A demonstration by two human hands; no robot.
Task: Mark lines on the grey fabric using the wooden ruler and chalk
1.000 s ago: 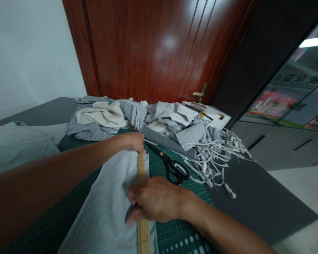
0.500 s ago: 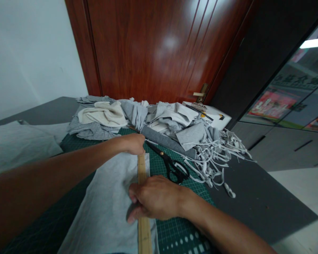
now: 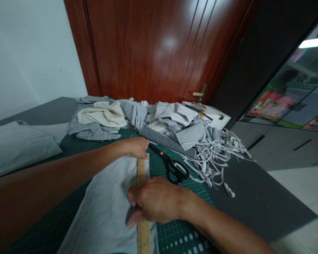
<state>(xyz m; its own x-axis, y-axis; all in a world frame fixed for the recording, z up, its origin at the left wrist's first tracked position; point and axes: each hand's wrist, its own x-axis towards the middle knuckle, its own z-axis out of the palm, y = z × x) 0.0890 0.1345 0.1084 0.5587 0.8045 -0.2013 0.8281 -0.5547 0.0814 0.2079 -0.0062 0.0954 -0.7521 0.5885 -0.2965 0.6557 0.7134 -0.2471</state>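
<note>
A strip of light grey cloth lies on a green cutting mat, with a wooden ruler laid lengthwise near its right edge. My left hand is closed at the far end of the cloth, by the ruler's tip; its fingertips are partly hidden and seem to pinch the cloth edge. Across the ruler's middle rests my right hand, fingers curled over it, thumb and a fingertip showing on the left side. Black-handled scissors lie on the mat to the right.
Behind the mat are a rolled dark grey fabric, heaped grey and cream cloths, a white box and tangled fabric strips. More pale cloth lies left. The grey table extends right, near a door.
My left hand has shifted slightly right and nearer along the cloth's far edge. The right hand and the ruler stay nearly in place.
</note>
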